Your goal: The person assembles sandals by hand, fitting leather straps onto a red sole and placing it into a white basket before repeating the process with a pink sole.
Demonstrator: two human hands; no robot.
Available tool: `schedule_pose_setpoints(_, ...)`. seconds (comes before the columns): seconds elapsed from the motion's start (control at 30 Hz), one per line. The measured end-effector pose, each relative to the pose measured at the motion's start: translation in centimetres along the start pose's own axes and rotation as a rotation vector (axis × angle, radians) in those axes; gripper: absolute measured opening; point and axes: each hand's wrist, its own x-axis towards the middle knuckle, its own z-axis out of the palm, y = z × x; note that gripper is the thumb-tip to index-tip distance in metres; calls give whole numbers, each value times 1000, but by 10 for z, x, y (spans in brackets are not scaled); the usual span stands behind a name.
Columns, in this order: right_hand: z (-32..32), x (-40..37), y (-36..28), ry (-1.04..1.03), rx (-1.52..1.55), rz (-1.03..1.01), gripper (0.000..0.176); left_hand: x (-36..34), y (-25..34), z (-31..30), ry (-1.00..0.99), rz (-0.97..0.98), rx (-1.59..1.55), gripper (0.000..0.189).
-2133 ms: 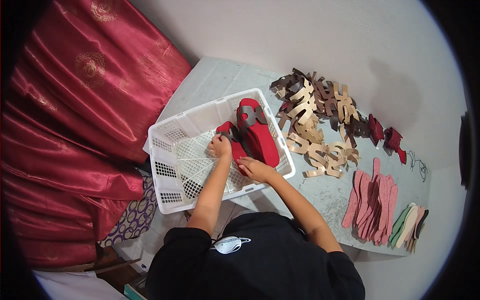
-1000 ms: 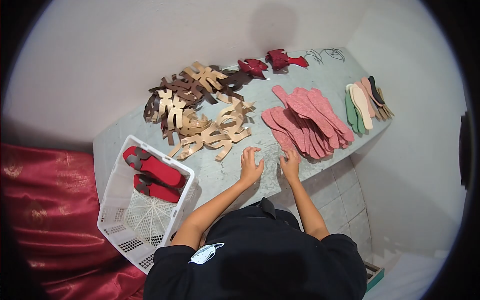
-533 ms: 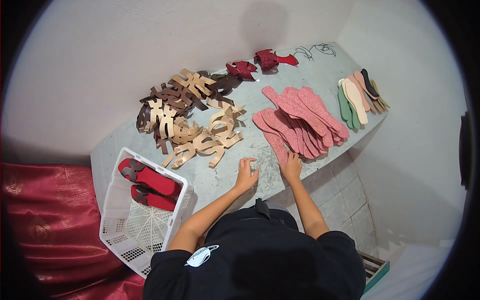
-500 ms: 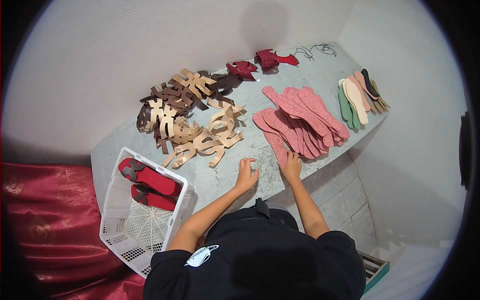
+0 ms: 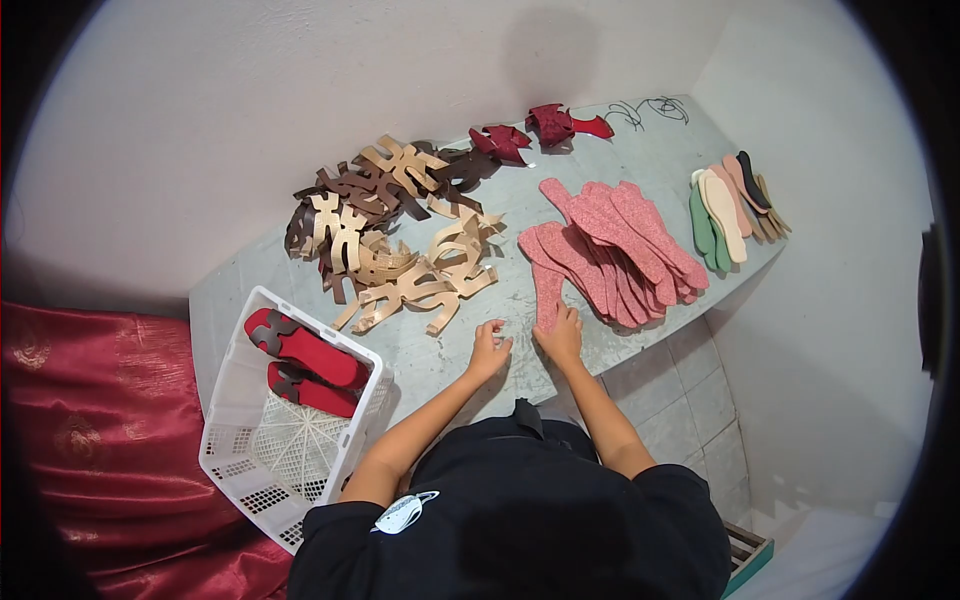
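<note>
My right hand [image 5: 561, 338] grips the near end of a pink speckled insole [image 5: 547, 295]. That insole points away from me, its far end reaching the left side of a fanned pile of similar pink insoles [image 5: 625, 245]. A short way to the left, my left hand [image 5: 489, 351] rests low over the table with its fingers loosely curved and apart, holding nothing. Tan and gold cut straps [image 5: 437, 282] lie spread beyond my left hand, beside darker brown straps [image 5: 345, 190].
A white plastic basket [image 5: 222, 415] at the left holds red slippers [image 5: 318, 357]. Dark red pieces [image 5: 500, 143] and black cord [image 5: 650, 110] lie at the table's back. Green, cream and black soles [image 5: 722, 215] are grouped at the right. A red cloth [image 5: 100, 430] hangs left.
My right hand has drawn the pink insole slightly left and toward me, nearer my left hand. The whole view has shifted a little.
</note>
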Motion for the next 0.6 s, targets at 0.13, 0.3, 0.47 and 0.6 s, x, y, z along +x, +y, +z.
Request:
schedule_pose_setpoints(0.13,-10,-2,-19,-62,89,54,79,9,-6,-3,35,-229,-109,46)
schedule_pose_setpoints(0.3,-21,-14,-38,-248,177,117,87,21,-4,-11,23,-427,-261,54)
schedule_pose_setpoints(0.47,-30,-27,-49,-381,226,57,91,26,-21,-15,48,-470,-296,61)
schedule_pose_setpoints(0.6,-36,-35,-56,-433,276,-38,93,22,4,-30,39,-643,-416,62)
